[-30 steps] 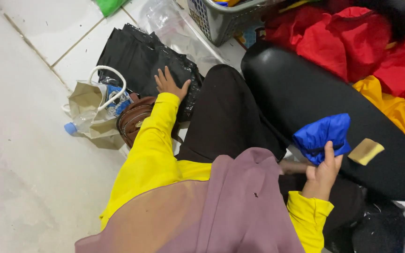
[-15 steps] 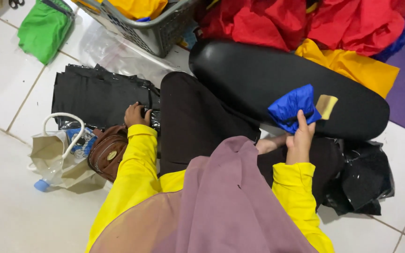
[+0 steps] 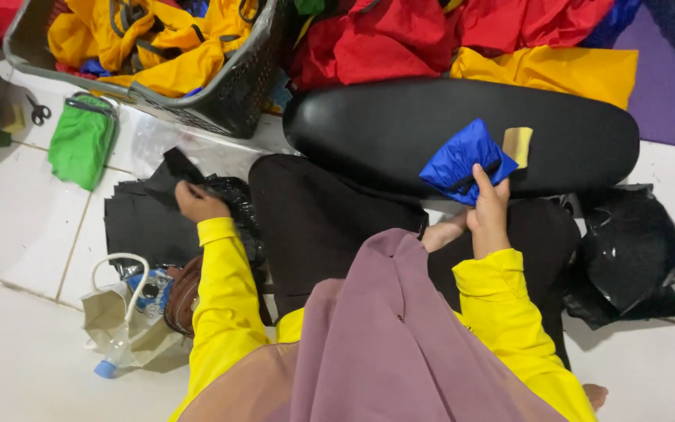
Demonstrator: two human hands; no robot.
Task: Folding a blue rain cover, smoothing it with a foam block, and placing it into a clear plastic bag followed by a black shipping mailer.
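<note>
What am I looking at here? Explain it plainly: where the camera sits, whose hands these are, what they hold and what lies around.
There is no machine here. A camera worn on a person's head looks down at their own two hands, both in yellow sleeves, as they sit on a white tiled floor.

The right hand holds a folded blue fabric bundle over a long glossy black cushion. The left hand grips a crinkled black plastic bag lying on a stack of flat black sheets.

Around them: a dark plastic basket filled with yellow cloth, a green fabric pouch, small scissors, red and yellow cloth at the top, and another black bag on the right.
</note>
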